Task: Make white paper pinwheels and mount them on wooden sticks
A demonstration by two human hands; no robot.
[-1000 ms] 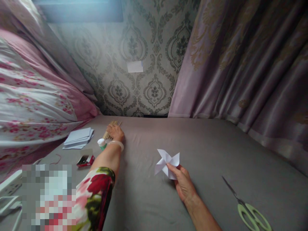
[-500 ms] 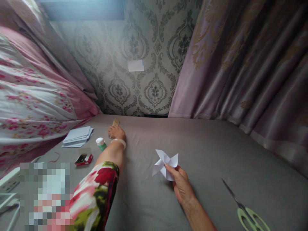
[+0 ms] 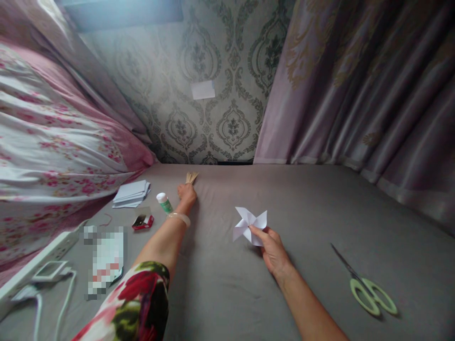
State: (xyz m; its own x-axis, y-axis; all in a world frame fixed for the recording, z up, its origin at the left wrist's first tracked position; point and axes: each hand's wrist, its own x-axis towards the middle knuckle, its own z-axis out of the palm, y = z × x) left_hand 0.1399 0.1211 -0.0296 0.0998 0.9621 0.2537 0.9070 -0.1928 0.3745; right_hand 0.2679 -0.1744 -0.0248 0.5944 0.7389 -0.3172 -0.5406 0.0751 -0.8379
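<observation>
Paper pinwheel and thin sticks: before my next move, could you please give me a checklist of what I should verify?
1. Paper pinwheel held: ok, pinched in the right hand.
2. Thin sticks gathered: ok, bunched in the left hand.
3. Pinwheel centre firmly fastened: cannot tell, the detail is too small.
4. Scissors away from both hands: ok, lying to the right of the right hand.
5. Green bottle capped: ok, a white cap is on it.
6. Small red box closed: not ok, it is open.
</observation>
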